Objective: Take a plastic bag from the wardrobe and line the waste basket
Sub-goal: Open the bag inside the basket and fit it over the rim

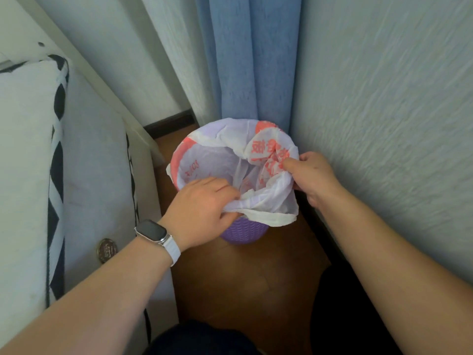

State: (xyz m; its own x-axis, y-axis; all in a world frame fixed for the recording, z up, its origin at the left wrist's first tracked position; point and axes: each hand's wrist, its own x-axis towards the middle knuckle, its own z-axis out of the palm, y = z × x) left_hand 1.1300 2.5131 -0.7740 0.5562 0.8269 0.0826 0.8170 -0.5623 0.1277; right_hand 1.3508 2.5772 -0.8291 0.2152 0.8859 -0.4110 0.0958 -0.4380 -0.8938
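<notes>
A white plastic bag (pixel 225 147) with red print sits inside a small purple woven waste basket (pixel 243 233) on the wooden floor. The bag's mouth is spread over the far and left rim. My left hand (pixel 204 208), with a watch on the wrist, grips the bag's near edge at the basket's front rim. My right hand (pixel 311 175) pinches a bunched fold of the bag at the right rim, thumb on top. Most of the basket is hidden by the bag and my left hand.
A bed with a white mattress (pixel 89 175) and a black-and-white patterned pillow (pixel 28 149) stands close on the left. A blue curtain (pixel 245 57) hangs behind the basket. A textured wall (pixel 384 111) runs along the right. Wooden floor (pixel 250 278) lies in front.
</notes>
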